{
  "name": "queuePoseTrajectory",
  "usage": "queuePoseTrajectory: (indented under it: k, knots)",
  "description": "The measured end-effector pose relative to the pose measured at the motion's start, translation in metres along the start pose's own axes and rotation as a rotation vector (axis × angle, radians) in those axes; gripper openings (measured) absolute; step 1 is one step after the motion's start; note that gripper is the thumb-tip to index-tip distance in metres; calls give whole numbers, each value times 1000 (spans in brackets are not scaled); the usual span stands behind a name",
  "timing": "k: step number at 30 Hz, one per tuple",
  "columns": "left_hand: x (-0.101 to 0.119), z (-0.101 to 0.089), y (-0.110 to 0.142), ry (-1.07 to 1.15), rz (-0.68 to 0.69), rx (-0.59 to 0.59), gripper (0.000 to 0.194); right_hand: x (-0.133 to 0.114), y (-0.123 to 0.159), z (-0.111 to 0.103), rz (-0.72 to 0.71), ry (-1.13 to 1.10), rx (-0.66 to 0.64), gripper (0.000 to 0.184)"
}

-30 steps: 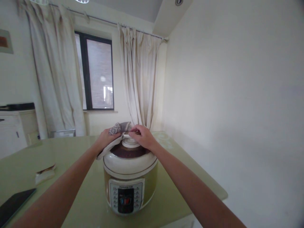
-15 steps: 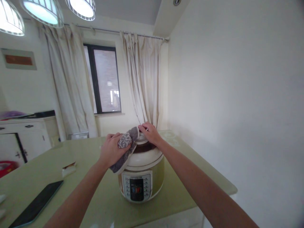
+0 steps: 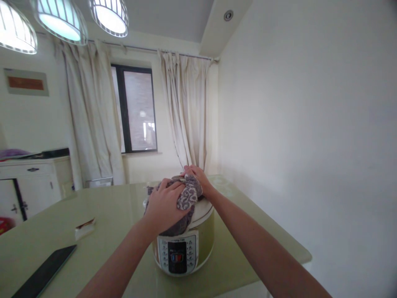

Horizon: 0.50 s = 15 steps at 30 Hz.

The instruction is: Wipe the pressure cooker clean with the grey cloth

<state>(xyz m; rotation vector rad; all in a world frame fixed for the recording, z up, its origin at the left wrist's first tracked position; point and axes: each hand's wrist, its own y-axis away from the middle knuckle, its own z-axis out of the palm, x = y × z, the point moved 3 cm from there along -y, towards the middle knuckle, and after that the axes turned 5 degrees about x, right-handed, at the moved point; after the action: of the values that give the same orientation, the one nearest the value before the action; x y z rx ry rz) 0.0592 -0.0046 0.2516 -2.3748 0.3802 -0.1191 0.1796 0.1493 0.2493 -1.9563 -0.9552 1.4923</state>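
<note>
An electric pressure cooker point(image 3: 204, 231) stands on the pale green table, its control panel point(image 3: 177, 254) facing me. My left hand point(image 3: 166, 203) is closed over a grey patterned cloth point(image 3: 187, 196) and presses it against the cooker's lid. The cloth covers the left and middle of the lid. At the far side of the top, my right hand point(image 3: 197, 176) grips the lid's handle, which is mostly hidden behind the cloth and the fingers.
A dark flat phone or tablet point(image 3: 45, 271) lies on the table point(image 3: 118, 219) at the left. Behind it sits a small white item with a brown edge point(image 3: 84, 229). A white cabinet point(image 3: 40, 182) stands by the curtain, and a white wall point(image 3: 294, 145) runs along the right.
My left hand has moved right with the cloth, from the lid's left rim to over its middle. The right hand stays at the handle. The view has tilted up slightly.
</note>
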Motion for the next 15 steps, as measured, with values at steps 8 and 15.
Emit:
queuePoseTrajectory:
  k: [8,15]
  knots:
    - [-12,1,-8,32,-153,-60,49,-9,5,-15,2,-67,96,57]
    - [-21,-4,-14,63,-155,-133,41,-48,40,-42,-143,-98,491,44]
